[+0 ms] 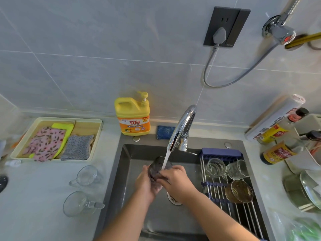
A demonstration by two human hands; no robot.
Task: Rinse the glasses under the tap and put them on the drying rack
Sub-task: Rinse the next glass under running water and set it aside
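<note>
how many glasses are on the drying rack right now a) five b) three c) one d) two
b: three lie on the drying rack, a clear glass, a ribbed glass and an amber glass; the left hand and right hand hold the dark glass under the tap, not on the rack.
</note>
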